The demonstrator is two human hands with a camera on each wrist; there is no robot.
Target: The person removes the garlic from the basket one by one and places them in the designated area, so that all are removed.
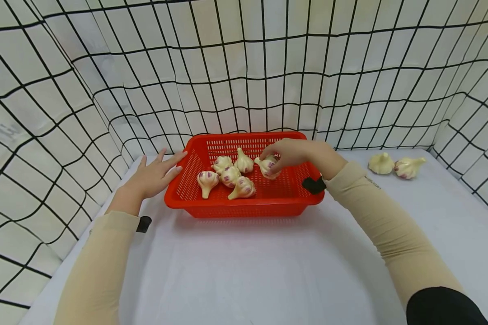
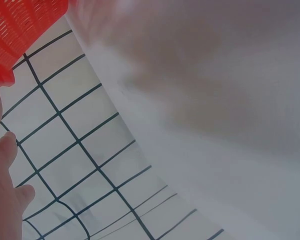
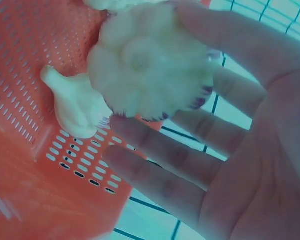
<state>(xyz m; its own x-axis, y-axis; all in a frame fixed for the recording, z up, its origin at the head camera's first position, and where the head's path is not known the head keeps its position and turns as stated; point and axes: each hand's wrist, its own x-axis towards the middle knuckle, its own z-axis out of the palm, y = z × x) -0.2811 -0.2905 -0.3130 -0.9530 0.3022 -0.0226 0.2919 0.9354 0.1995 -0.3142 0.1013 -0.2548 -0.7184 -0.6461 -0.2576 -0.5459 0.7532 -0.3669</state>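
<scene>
A red plastic basket [image 1: 248,202] with slotted walls stands on the white surface and holds several garlic bulbs [image 1: 243,188] with purple streaks. My right hand [image 1: 294,152] reaches over the basket's right part and grips one garlic bulb [image 1: 267,167] between thumb and fingers. In the right wrist view, the root end of that held bulb [image 3: 145,65] faces the camera, and another bulb [image 3: 77,105] lies in the basket behind it. My left hand [image 1: 152,176] is at the basket's left rim, fingers extended and spread; its fingertips touch or nearly touch the rim.
Two more garlic bulbs lie side by side on the surface to the right: a rounded one [image 1: 381,163] and one with its stem pointing right [image 1: 409,167]. Black netting [image 1: 264,79] over white panels encloses the back and both sides, close behind the basket.
</scene>
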